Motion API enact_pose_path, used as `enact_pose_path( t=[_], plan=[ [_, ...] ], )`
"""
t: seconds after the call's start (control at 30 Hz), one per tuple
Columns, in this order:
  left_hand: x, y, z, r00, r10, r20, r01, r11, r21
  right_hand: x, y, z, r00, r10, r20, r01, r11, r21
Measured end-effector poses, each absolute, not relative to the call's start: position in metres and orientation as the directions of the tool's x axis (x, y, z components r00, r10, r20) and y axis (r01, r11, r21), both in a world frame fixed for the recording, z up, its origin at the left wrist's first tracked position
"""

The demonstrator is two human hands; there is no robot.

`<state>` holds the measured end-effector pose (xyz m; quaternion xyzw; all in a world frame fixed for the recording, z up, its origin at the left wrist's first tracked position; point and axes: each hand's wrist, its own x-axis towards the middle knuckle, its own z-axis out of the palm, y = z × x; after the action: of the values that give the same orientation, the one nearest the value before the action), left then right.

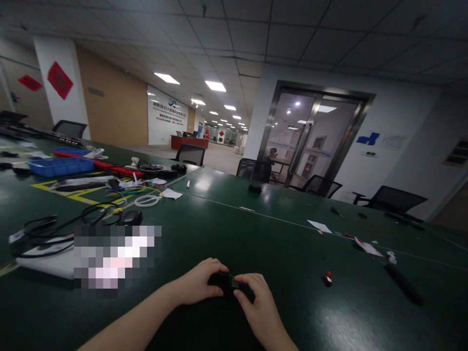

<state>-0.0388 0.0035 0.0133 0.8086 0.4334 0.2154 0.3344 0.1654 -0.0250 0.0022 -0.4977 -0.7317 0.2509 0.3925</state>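
Low over the dark green table [204, 234], both my hands meet around a small black object [229, 282] with a blocky end. My left hand [199, 282] grips its left side between thumb and fingers. On the other side, my right hand [256, 295] pinches the blocky end with thumb and forefinger. Its exact kind is too dark and too covered by fingers to make out. A small red and white item [327, 278] lies on the table to the right of my right hand.
At left are a blue tray [60, 166], black cables [78, 214], a white coiled tube [147, 201] and a blurred-out bright patch [117, 258]. A black block [255, 188] lies ahead. To the right are papers [367, 246] and a long black tool [402, 283]. Chairs line the far edge.
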Motion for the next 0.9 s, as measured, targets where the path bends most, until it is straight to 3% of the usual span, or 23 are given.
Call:
enact_pose_path(
  t=[0.27,0.43,0.73,0.9],
  plan=[
    [-0.039,0.004,0.013,0.54,0.84,0.062,0.558,-0.412,0.72,0.162,-0.024,-0.004,-0.208,0.921,0.33,0.56,0.389,-0.731],
    [-0.037,0.003,0.016,0.549,0.834,0.051,0.564,-0.415,0.714,0.162,-0.028,0.0,-0.2,0.945,0.259,0.608,0.327,-0.724],
    [-0.033,0.002,0.016,0.554,0.831,0.057,0.541,-0.411,0.734,0.172,-0.025,0.0,-0.176,0.924,0.34,0.527,0.38,-0.76],
    [-0.032,0.002,0.015,0.538,0.842,0.045,0.546,-0.389,0.742,0.181,-0.021,-0.007,-0.12,0.964,0.238,0.528,0.265,-0.807]
  ],
)
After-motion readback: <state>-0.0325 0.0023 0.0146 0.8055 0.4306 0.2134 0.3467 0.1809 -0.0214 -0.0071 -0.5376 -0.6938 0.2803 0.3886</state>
